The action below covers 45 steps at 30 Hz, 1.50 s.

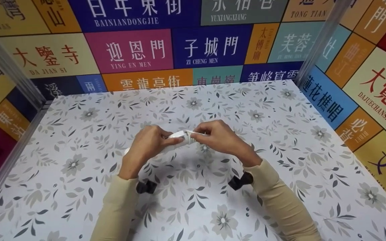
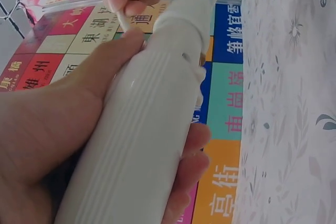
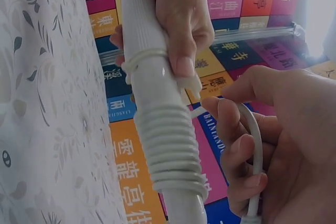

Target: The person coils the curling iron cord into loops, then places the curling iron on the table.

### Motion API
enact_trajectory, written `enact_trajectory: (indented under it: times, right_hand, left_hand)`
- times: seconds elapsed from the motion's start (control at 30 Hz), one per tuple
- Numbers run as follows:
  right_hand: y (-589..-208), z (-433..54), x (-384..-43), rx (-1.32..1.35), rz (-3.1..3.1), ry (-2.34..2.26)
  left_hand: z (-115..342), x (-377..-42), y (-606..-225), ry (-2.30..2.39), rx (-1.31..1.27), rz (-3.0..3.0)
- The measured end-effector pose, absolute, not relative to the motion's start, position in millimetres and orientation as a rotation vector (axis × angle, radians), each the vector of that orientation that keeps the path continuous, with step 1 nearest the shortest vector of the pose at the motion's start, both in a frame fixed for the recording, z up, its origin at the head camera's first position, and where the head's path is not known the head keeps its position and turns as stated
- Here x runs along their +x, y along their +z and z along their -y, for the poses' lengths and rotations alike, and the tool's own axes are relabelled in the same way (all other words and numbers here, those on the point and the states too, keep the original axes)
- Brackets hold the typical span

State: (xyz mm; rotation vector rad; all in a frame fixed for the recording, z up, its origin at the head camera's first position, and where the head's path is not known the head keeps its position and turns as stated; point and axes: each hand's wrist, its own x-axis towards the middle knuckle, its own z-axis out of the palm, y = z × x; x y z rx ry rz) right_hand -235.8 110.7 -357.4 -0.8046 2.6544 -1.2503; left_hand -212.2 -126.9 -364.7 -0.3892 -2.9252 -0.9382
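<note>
A white rod-shaped appliance (image 2: 131,140) with a ridged handle is held up above the table. My left hand (image 1: 147,142) grips its handle, thumb on one side and fingers curled round the other, as the left wrist view shows. White cord is wound in several close turns, a coil (image 3: 170,148) around the barrel beyond the handle. A small white prong (image 3: 190,85) sticks out near the left thumb. My right hand (image 1: 218,134) is beside the coil, pinching the loose white cord (image 3: 257,150), which also runs across its curled fingers. The cord's end is cut off by the frame.
A floral-patterned table top (image 1: 196,201) lies beneath both hands. Panels with coloured sign lettering (image 1: 129,50) rise behind and at the sides, with clear corner posts (image 1: 323,43). Black wrist mounts (image 1: 241,181) sit at both cuffs.
</note>
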Motion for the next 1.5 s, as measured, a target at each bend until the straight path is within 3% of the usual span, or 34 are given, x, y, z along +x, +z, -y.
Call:
enact_trajectory:
  times: [0.67, 1.27, 1.5]
  right_hand:
    - [-358, -108, -234, -0.887, -2.508, -1.453]
    - [-366, -115, -245, -1.024, -2.379, -1.36]
    - [-374, -118, -254, -0.94, -2.358, -1.318]
  left_hand:
    - [124, -212, -357, -1.221, -0.062, 2.763]
    - [134, -211, -347, -1.572, 0.005, 2.662]
    - [138, -209, -345, -1.661, -0.068, 2.686]
